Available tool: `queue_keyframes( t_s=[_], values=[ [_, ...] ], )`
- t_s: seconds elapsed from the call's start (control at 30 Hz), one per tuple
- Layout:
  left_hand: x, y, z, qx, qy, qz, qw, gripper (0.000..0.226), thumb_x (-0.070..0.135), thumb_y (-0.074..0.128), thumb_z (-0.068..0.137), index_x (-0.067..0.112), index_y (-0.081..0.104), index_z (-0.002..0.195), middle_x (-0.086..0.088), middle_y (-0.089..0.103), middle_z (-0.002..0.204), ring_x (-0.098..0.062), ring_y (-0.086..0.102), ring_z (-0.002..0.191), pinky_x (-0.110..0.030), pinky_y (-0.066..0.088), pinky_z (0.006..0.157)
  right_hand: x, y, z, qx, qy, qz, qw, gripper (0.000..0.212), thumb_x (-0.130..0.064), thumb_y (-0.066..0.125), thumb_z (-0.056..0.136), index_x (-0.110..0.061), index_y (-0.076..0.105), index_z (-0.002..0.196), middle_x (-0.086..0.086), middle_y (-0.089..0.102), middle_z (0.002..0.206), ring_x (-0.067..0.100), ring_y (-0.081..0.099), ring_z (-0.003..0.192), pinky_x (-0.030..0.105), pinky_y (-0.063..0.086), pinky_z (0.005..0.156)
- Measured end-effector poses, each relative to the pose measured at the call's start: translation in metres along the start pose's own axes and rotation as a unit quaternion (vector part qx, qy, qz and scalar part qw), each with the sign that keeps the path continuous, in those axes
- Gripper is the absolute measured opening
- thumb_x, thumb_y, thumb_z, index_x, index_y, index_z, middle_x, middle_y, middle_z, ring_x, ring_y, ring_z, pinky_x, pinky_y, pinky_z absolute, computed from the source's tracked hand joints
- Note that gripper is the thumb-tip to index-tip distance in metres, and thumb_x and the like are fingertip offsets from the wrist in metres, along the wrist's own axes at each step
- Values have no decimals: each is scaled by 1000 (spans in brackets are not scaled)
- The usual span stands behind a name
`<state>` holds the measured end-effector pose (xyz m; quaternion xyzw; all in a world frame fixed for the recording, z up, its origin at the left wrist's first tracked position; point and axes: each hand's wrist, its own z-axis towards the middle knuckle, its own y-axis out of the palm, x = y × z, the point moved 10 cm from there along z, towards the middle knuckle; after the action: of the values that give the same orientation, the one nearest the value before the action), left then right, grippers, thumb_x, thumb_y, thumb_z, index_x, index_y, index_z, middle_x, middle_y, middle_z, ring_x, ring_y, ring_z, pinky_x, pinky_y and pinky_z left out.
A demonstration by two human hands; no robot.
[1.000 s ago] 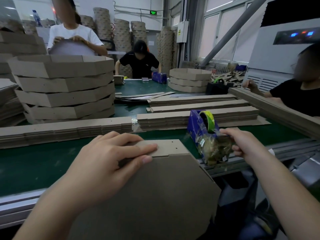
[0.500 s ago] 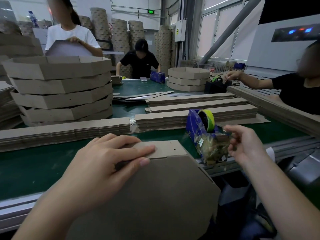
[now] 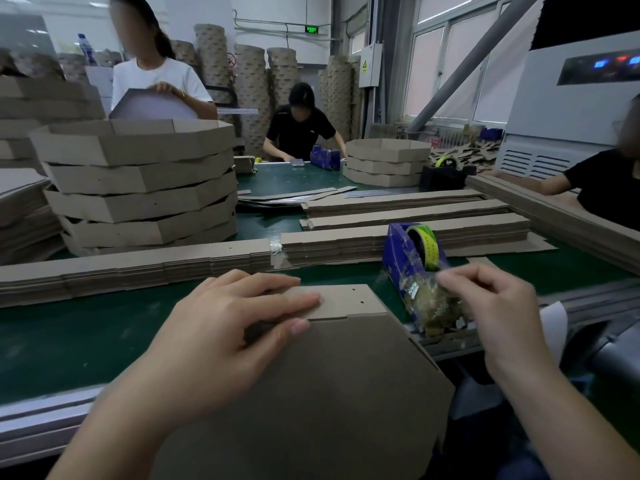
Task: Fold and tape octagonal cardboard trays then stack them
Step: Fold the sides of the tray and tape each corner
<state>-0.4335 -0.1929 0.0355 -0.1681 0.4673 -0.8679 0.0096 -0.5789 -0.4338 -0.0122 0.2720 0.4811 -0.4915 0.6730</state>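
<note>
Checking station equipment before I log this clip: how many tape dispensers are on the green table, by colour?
Blue: 2, the near blue dispenser, whose tape the right hand pinches, and the far blue dispenser.
Black: 1, the black dispenser beside the small tray stack.
Total: 3

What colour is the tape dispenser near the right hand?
The tape dispenser is blue; head view.
</note>
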Motion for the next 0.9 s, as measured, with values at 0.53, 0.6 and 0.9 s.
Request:
queue_keyframes(
  t_s=[0.53,0.6,0.9],
  values=[
    [-3,-3,-3,-7,0,-27,1000,40,51,41,85,34,69,107,24,61,117,-9,54,108,-40,45,90,-28,120,-115,-130,218,292,922,26,-37,72,50,-12,73,58,3,39,37,11,26,25,12,17,30],
    [-4,-2,-3,-14,-1,-38,999,41,51,40,85,34,69,109,24,60,118,-9,53,110,-41,44,92,-21,122,-117,-113,238,299,917,30,-38,72,50,-10,74,60,3,39,36,11,26,24,12,18,29],
    [-2,-2,-6,-17,6,-29,999,36,49,42,87,33,66,108,23,60,117,-11,54,109,-41,45,90,-15,120,-118,-93,248,268,926,28,-25,75,75,-5,71,56,1,32,33,11,24,23,12,15,30]
  ],
)
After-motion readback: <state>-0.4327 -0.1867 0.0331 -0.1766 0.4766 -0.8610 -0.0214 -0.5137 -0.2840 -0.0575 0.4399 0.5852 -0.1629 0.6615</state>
